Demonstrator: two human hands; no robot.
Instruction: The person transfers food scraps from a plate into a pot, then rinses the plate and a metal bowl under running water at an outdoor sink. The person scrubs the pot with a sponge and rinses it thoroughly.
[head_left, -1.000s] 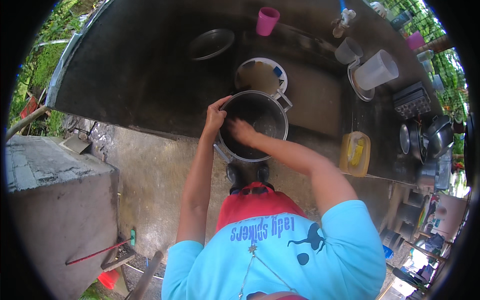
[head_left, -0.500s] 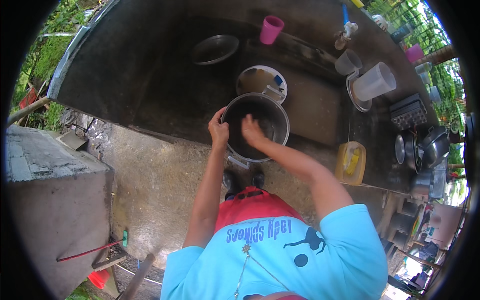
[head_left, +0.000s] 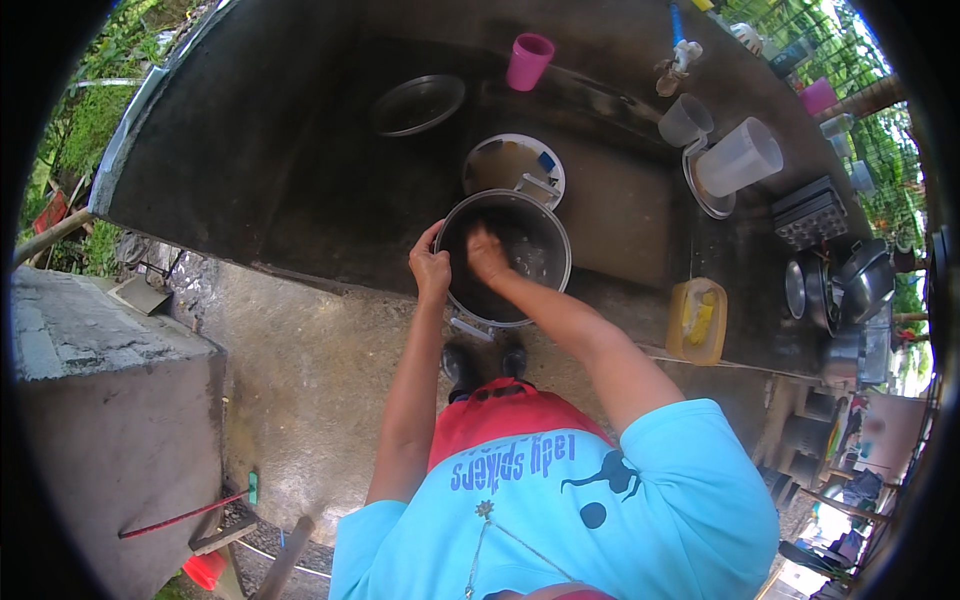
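Note:
A deep metal pot (head_left: pixel 537 240) with two side handles is tilted toward me at the near edge of the dark counter, its mouth open to view. My left hand (head_left: pixel 430 265) is closed on the pot's left rim. Inside the pot, my right hand (head_left: pixel 486 258) is against or close to the inner wall on the left. Motion smears its fingers, so whether they hold anything does not show. Pale flecks dot the pot's inside. Directly behind the pot stands a round white-rimmed basin (head_left: pixel 472 165) holding cloudy brownish liquid and a small blue piece.
On the counter lie a round metal lid (head_left: pixel 420 106), a pink cup (head_left: pixel 529 62), a clear pitcher (head_left: pixel 740 157) and a yellowish cut-open container (head_left: pixel 697 345) with a yellow item inside. A faucet (head_left: pixel 682 58) is at the back. Metal pans (head_left: pixel 862 285) stand far right; a concrete block (head_left: pixel 120 400) rises left.
My right hand has moved left and slightly up inside the pot, toward its left wall. My left hand keeps its grip on the rim. The whole view has shifted slightly.

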